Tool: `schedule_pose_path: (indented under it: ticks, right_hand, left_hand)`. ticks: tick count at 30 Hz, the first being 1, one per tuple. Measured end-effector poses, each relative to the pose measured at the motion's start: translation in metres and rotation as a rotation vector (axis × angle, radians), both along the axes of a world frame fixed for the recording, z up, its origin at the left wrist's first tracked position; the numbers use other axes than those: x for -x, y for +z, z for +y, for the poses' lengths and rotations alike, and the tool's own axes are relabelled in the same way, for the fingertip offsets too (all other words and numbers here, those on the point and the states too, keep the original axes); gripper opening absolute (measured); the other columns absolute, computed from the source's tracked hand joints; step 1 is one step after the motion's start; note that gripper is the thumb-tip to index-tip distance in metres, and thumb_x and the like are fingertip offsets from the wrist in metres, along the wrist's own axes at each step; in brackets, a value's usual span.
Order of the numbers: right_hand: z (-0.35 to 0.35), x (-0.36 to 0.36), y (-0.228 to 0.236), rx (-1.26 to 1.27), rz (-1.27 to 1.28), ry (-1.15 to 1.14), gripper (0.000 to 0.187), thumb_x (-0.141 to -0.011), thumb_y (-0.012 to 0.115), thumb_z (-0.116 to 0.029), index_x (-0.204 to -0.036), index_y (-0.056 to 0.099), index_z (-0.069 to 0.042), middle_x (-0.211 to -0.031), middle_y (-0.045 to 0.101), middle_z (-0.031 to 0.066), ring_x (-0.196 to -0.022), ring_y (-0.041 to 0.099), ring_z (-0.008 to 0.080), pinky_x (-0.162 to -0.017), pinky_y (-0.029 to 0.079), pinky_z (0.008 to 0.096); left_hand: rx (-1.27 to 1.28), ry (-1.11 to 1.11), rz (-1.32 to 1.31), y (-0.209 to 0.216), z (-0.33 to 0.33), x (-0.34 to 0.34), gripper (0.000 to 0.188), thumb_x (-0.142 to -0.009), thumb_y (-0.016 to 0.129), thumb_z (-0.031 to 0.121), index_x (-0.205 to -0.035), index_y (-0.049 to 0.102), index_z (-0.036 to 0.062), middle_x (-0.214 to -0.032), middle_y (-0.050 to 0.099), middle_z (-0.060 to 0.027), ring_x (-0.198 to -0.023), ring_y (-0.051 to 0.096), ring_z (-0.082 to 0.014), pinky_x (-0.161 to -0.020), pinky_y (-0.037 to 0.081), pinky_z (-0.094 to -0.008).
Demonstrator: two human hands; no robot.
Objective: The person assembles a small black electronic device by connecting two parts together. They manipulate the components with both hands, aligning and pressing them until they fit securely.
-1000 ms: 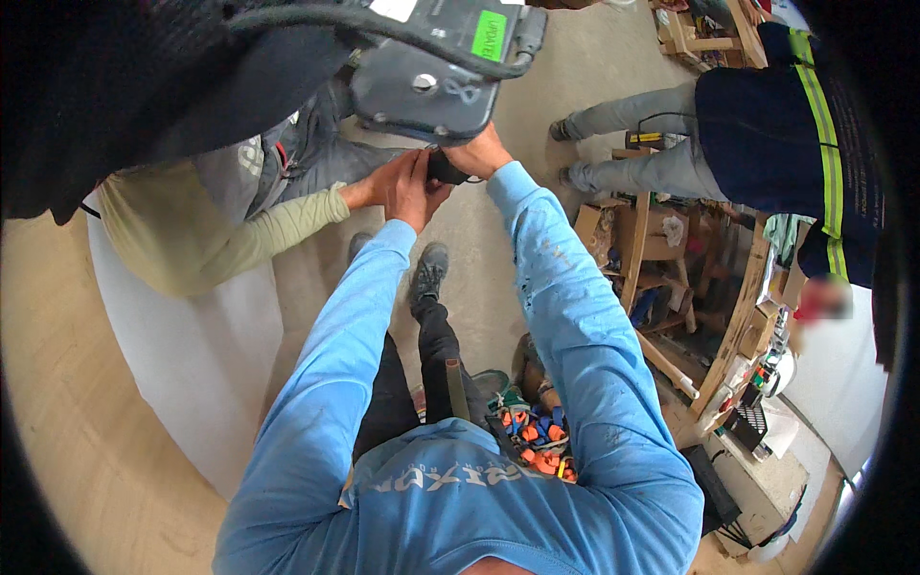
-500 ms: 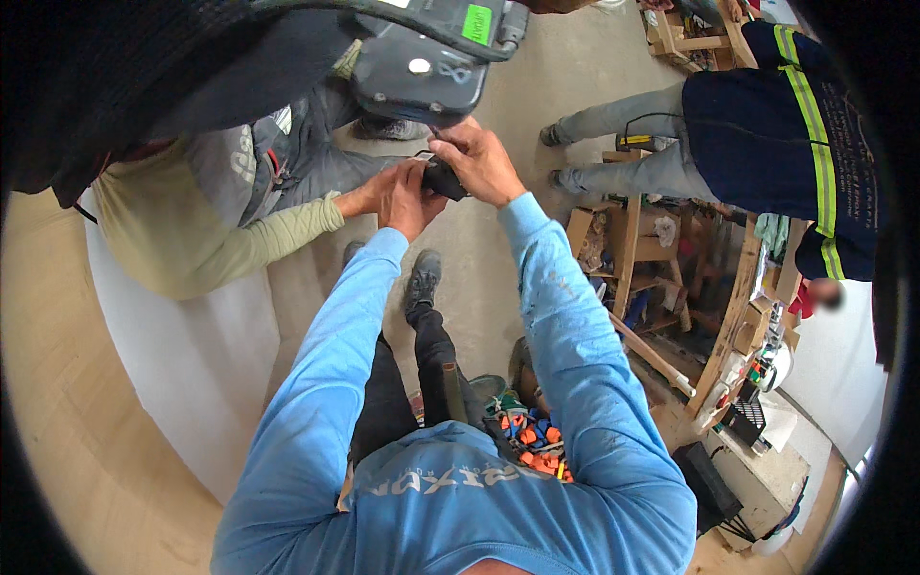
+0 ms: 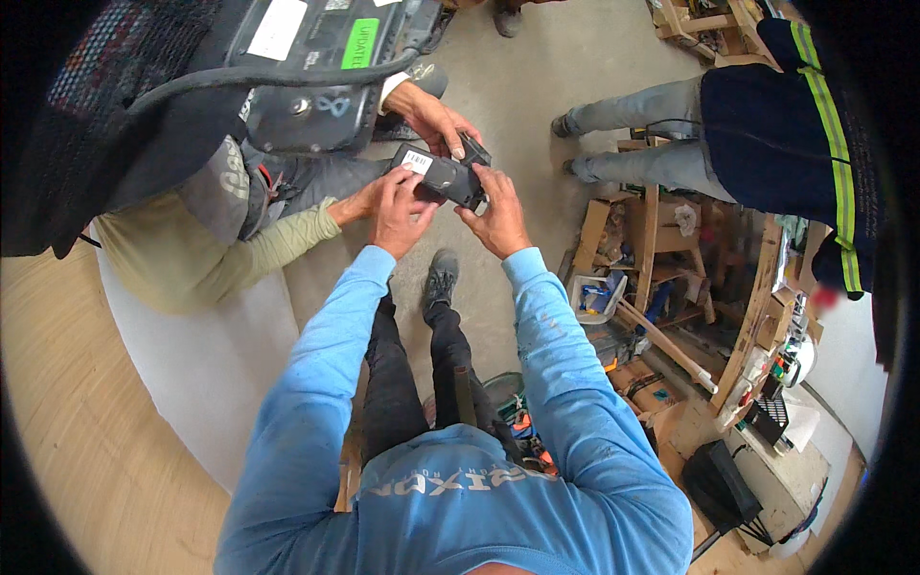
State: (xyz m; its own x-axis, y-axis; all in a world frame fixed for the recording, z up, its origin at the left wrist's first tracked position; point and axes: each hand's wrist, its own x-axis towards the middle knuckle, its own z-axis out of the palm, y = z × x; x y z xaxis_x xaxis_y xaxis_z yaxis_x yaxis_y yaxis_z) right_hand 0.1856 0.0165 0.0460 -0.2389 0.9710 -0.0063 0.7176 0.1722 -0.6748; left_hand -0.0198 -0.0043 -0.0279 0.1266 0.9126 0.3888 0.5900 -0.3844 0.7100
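A white panel point(image 3: 206, 369) curves along the far left, and above its upper edge a co-worker's pale green sleeve point(image 3: 273, 251) reaches toward the middle. A black case point(image 3: 311, 110) with a green tag and a cable is above that sleeve. The co-worker's lower hand point(image 3: 356, 204) ends beside the person's left hand point(image 3: 400, 218), whose curled fingers are closed on the left end of a black device point(image 3: 450, 180). The device is held up over the floor point(image 3: 522, 115), tilted, its white label point(image 3: 416, 161) upward. The co-worker's upper hand point(image 3: 431, 117) touches its upper side. The person's right hand point(image 3: 500, 218) pinches its right end, thumb below and fingers above, little gap between. Further right, a white tray point(image 3: 596, 299) with blue things stands by the left edge of a wooden rack point(image 3: 648, 230). A second co-worker point(image 3: 767, 134) in jeans and a dark top is above the rack's upper edge.
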Motion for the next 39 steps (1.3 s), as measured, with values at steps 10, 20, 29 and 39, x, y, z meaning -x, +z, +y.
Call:
schedule_pose_path:
  ticks: [10,20,29,39]
  right_hand:
    - [-0.005,-0.015,-0.008,0.045,0.072,0.011,0.073,-0.068,0.083,-0.011,-0.133,0.052,-0.004,-0.128,0.057,0.0191,-0.119,0.054,0.0382,-0.103,0.045,0.0439]
    - [-0.01,-0.019,-0.003,0.05,0.036,-0.035,0.068,-0.068,0.082,-0.011,-0.13,0.055,-0.004,-0.126,0.059,0.0189,-0.117,0.057,0.0364,-0.101,0.047,0.0429]
    - [-0.012,-0.028,-0.001,0.082,0.009,-0.028,0.068,-0.067,0.082,-0.014,-0.129,0.055,-0.004,-0.12,0.06,0.0178,-0.114,0.056,0.0376,-0.099,0.047,0.0446]
    - [-0.016,-0.038,0.023,0.129,-0.054,0.005,0.065,-0.067,0.08,-0.013,-0.126,0.056,-0.004,-0.118,0.06,0.0175,-0.112,0.057,0.0367,-0.096,0.048,0.0439]
  left_hand:
    - [0.236,-0.053,0.181,0.031,0.038,0.031,0.036,-0.09,0.062,0.022,-0.123,0.063,0.0097,-0.129,0.057,-0.0153,-0.113,0.056,-0.0351,-0.095,0.043,-0.0466]
    - [0.517,-0.177,-0.023,0.011,0.055,0.018,0.041,-0.092,0.06,0.02,-0.129,0.058,0.0049,-0.142,0.046,-0.0188,-0.124,0.053,-0.0383,-0.104,0.045,-0.0474]
    - [0.696,-0.244,0.104,0.014,0.059,0.011,0.048,-0.09,0.057,0.015,-0.137,0.053,0.0075,-0.15,0.038,-0.02,-0.126,0.052,-0.041,-0.106,0.045,-0.0478]
    - [0.709,-0.525,0.416,0.032,0.064,-0.004,0.078,-0.079,0.078,0.022,-0.147,0.041,0.0106,-0.15,0.041,-0.016,-0.123,0.055,-0.0411,-0.102,0.048,-0.0479]
